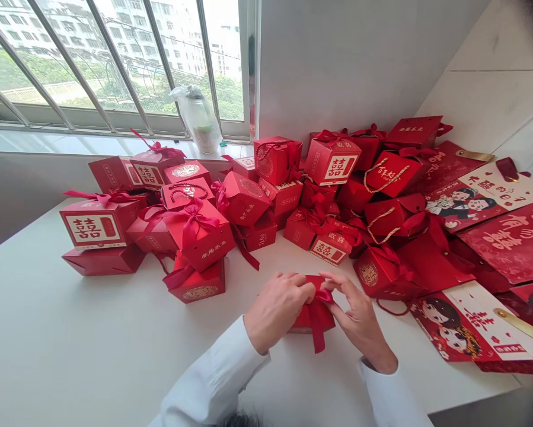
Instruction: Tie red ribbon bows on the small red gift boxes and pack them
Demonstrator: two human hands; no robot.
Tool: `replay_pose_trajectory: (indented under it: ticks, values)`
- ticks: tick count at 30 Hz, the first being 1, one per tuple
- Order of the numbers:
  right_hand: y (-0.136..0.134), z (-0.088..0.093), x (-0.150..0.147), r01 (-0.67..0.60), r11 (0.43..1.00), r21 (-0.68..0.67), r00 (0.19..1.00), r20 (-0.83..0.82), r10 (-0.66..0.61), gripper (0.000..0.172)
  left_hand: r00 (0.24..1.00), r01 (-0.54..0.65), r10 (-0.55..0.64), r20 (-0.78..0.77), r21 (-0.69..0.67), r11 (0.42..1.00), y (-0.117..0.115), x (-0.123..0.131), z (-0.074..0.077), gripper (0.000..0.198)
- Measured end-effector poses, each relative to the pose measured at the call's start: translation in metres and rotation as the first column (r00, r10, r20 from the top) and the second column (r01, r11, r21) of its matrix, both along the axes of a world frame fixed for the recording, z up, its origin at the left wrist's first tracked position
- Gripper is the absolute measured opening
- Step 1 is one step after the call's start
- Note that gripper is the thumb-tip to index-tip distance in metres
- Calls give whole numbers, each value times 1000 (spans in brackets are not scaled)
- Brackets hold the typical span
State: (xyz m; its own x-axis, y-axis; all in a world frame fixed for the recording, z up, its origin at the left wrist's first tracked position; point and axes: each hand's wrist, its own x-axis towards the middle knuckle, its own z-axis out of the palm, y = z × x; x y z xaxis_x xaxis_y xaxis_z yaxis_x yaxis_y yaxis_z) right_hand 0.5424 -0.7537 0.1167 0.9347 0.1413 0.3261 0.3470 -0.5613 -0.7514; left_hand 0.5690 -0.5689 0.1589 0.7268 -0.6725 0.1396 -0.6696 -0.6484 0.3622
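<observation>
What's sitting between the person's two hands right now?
In the head view, a red box with a red ribbon sits on the white table between the left hand and right hand.

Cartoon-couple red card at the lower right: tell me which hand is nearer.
Right hand: left of the cartoon-couple red card, not touching. Left hand: farther left, past the right hand.

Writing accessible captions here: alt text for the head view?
The left hand and right hand pinch a pink ribbon on a red box on a white table. Red gift boxes and printed cards lie beyond, below a barred window.
</observation>
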Motion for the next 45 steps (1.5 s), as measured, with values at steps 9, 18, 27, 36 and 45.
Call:
replay_pose_trajectory:
  ticks: [9,18,27,36,45]
  values:
    - [2,-3,1,-19,998,63,999,-31,21,40,992,116,-120,35,105,988,8,1,6,22]
    - [-3,8,-2,-101,936,336,968,-183,170,46,984,-46,18,-175,-157,987,15,5,16,18]
    - [3,-4,6,-40,912,409,971,-199,132,40,949,-207,112,-295,-312,927,-7,1,-4,9]
    - [-9,9,6,-117,903,412,929,-276,246,40,954,-194,104,-282,-313,930,-11,-3,-10,19]
    - [-6,7,15,-82,944,321,945,-276,176,33,932,-235,123,-341,-310,921,-9,-2,-13,20]
